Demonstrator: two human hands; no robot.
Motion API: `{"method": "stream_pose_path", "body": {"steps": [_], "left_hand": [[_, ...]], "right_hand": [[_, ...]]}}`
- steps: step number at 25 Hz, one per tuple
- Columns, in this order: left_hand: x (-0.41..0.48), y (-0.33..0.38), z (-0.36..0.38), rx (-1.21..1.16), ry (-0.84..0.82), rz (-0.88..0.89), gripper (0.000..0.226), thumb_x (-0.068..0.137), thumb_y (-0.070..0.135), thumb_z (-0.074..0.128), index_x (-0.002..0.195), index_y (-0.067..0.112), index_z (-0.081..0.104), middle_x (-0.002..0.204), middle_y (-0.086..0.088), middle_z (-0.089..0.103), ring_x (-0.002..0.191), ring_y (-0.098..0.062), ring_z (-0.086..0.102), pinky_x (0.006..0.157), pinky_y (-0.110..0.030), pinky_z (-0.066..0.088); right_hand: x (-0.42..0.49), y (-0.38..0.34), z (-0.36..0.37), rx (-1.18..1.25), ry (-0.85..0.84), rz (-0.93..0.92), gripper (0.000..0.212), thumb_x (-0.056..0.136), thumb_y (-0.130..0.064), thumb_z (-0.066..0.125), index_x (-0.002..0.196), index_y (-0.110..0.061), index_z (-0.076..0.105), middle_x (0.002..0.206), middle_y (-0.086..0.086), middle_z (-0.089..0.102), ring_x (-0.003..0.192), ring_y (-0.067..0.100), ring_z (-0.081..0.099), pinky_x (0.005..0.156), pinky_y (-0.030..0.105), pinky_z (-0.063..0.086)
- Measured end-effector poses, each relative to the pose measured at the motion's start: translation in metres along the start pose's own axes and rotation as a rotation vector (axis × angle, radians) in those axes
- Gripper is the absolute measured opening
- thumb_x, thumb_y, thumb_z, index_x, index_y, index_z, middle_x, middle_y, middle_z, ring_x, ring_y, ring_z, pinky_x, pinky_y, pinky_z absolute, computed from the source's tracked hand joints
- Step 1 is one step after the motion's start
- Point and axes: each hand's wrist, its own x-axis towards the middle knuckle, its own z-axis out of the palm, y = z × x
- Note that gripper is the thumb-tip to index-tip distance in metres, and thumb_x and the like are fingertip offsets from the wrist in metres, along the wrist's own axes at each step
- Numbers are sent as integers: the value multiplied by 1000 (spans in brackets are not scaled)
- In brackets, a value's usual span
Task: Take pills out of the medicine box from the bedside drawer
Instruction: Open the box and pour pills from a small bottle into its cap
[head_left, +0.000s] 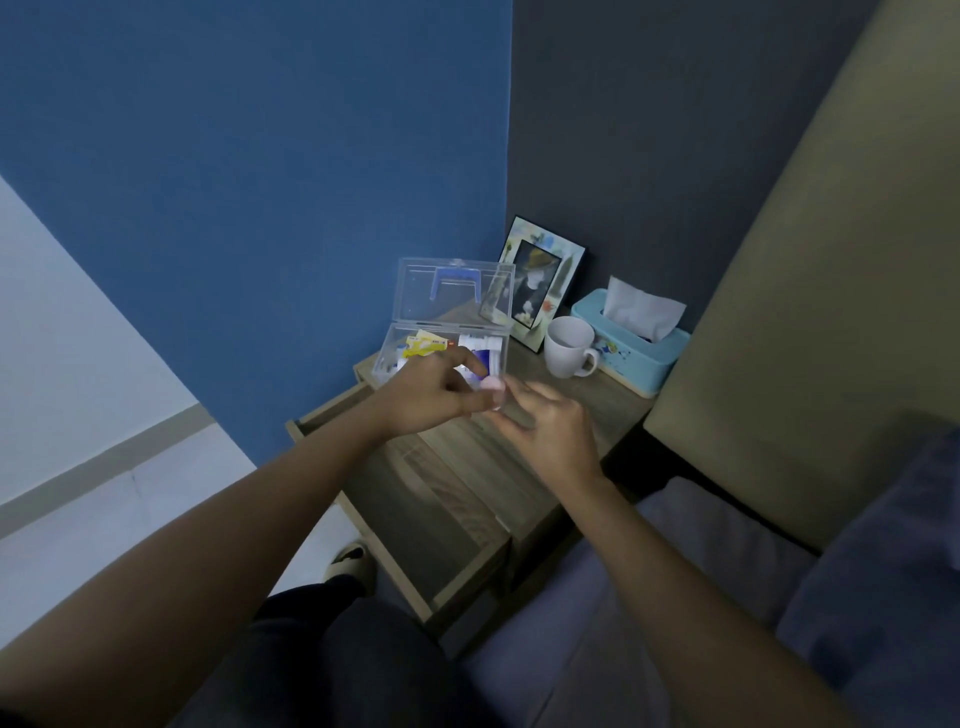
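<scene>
Open medicine box (395, 358) of packets (426, 345)

There is a single view, from a camera worn on the person's head. It looks forward and steeply down, over both bare forearms, toward the corner where a blue wall (249, 208) meets a darker grey one. The wide lens bends straight lines, so the wall edges and the headboard (810, 291) lean outward. The picture is tilted, with the floor (78, 415) slanting up at the left. The desk (467, 467) sits in the middle of the frame, close, within arm's reach. The person's lap fills the bottom edge and the bed (727, 597) the lower right. The desk's far items stand near the centre, small but legible.
</scene>
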Motion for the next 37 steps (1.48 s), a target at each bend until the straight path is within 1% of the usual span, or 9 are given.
{"method": "stream_pose_path", "body": {"steps": [3, 6, 11, 16, 20, 24, 26, 29, 37], "left_hand": [[6, -6, 8, 38, -30, -5, 36, 80, 47, 64, 93, 13, 64, 76, -2, 72, 77, -16, 66, 76, -31, 49], [20, -17, 19, 35, 56, -51, 45, 83, 50, 57, 77, 6, 66, 68, -2, 69, 64, -9, 60, 64, -25, 44], [43, -61, 38, -234, 110, -190, 28, 76, 48, 63, 84, 21, 66, 81, 3, 68, 81, -12, 63, 74, -27, 48], [60, -117, 77, -298, 56, -278, 38, 81, 47, 60, 114, 27, 58, 99, -1, 68, 93, -16, 64, 81, -34, 53], [74, -142, 102, -254, -30, -299, 22, 78, 33, 67, 95, 22, 60, 90, 3, 67, 88, -15, 65, 71, -28, 53], [88, -153, 118, -189, 1, -292, 30, 69, 17, 69, 94, 13, 54, 94, -6, 64, 87, -21, 64, 70, -36, 55], [94, -156, 125, -179, 9, -276, 36, 70, 15, 69, 103, 11, 54, 103, -9, 60, 93, -24, 60, 78, -38, 54], [100, -160, 136, -135, -25, -223, 48, 74, 15, 70, 119, 10, 56, 117, -9, 60, 105, -21, 57, 86, -28, 44], [103, -160, 150, 38, -10, -113, 44, 84, 20, 61, 127, 12, 55, 125, -13, 60, 118, -28, 50, 94, -28, 36]], "right_hand": [[-8, 7, 6, 8, 6, 27, 41, 73, -24, 78, 109, -7, 69, 87, 13, 73, 76, 29, 70, 63, 35, 58], [-17, 18, 19, 1, 23, 88, 38, 73, -25, 79, 104, -7, 71, 85, 11, 73, 75, 25, 70, 63, 30, 57], [-38, 52, 50, 132, -62, 375, 33, 73, -24, 78, 99, -4, 71, 93, 12, 70, 87, 21, 65, 77, 6, 38], [-66, 87, 83, 116, -306, 609, 37, 80, -30, 71, 112, -11, 68, 111, 10, 61, 102, 21, 58, 85, 21, 39], [-78, 113, 101, -21, -424, 660, 38, 81, -33, 70, 114, -12, 67, 115, 13, 55, 106, 27, 54, 86, 23, 36], [-78, 129, 110, -104, -394, 667, 39, 78, -39, 72, 108, -15, 70, 109, 12, 53, 101, 26, 53, 84, 21, 36], [-78, 132, 112, -121, -415, 643, 40, 77, -43, 71, 109, -18, 69, 109, 11, 51, 101, 26, 52, 89, 29, 42], [-79, 135, 112, -183, -443, 614, 42, 79, -46, 66, 114, -21, 65, 113, 12, 50, 105, 28, 49, 91, 39, 45], [-84, 136, 111, -211, -460, 561, 48, 82, -42, 64, 122, -15, 59, 118, 14, 49, 108, 28, 47, 90, 38, 45]]}}
